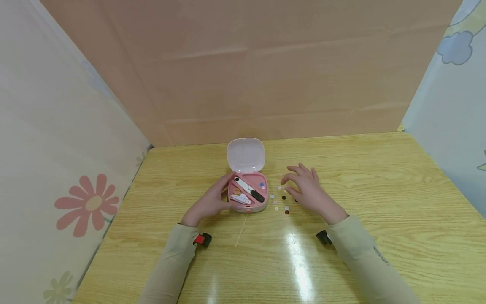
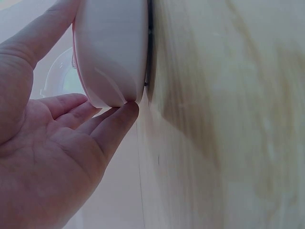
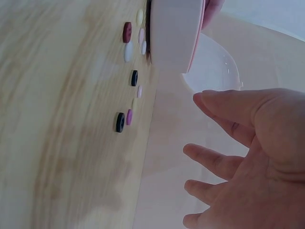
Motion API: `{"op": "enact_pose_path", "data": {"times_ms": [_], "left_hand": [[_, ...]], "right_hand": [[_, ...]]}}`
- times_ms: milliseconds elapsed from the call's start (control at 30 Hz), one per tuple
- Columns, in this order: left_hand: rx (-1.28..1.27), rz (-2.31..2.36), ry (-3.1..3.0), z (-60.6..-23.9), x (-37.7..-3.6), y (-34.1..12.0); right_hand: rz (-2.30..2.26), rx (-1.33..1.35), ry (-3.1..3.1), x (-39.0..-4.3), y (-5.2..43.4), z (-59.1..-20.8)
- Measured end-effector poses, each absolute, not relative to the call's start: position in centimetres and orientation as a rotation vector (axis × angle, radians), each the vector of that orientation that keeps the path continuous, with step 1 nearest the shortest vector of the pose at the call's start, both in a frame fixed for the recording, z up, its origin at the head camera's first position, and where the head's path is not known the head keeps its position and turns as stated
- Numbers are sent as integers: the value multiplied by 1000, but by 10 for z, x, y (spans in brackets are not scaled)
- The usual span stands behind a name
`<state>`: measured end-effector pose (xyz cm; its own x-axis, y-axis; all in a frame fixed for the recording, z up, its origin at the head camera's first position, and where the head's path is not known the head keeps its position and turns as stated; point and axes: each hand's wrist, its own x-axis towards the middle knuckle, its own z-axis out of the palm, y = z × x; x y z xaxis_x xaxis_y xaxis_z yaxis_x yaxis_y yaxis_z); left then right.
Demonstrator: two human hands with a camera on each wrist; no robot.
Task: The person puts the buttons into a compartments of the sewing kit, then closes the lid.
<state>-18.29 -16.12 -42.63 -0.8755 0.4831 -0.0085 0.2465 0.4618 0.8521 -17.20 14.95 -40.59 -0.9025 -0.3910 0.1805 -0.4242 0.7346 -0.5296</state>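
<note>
A small pink sewing box (image 1: 248, 192) is sitting open near the middle of the wooden table (image 1: 379, 202), its pale lid (image 1: 246, 154) standing up on the far side, and inside it are lying a white and black tool (image 1: 248, 189) and a few small bits that are too small to tell apart. The left hand (image 1: 211, 200) is cupping the left wall of the box, thumb on the far corner and fingers (image 2: 114, 119) curling under its near corner, so this grip is holding the box steady against the table. Just to the right of the box a scatter of loose buttons (image 1: 280, 202) is lying on the wood, white, pink and dark ones, apart from one another. The right hand (image 1: 307, 190) is hovering over them with its fingers (image 3: 224, 119) spread and lightly bent, a wide grip with nothing in it, palm facing down and left toward the box. The main risk, as I judge it, is that the buttons are flat and slippery on the glossy surface: a careless sweep of those spread fingers could be flicking them away or pushing them under the box edge. The light box could also be sliding or tipping its lid shut if the left hand is pressing unevenly.
</note>
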Motion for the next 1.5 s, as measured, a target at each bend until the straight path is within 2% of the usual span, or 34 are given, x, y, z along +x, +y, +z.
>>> {"op": "enact_pose_path", "data": {"times_ms": [333,533,800,1500], "left_hand": [[625,1354,2445,-393,-169,-153],[657,1371,2435,-397,-171,-154],[635,1359,2474,-430,-186,-162],[606,1340,2495,-431,-184,-162]], "right_hand": [[907,651,-2884,-169,157,-411],[918,640,-2894,-166,161,-414],[919,629,-2885,-165,167,-419],[1010,632,-2905,-164,180,-427]]}}
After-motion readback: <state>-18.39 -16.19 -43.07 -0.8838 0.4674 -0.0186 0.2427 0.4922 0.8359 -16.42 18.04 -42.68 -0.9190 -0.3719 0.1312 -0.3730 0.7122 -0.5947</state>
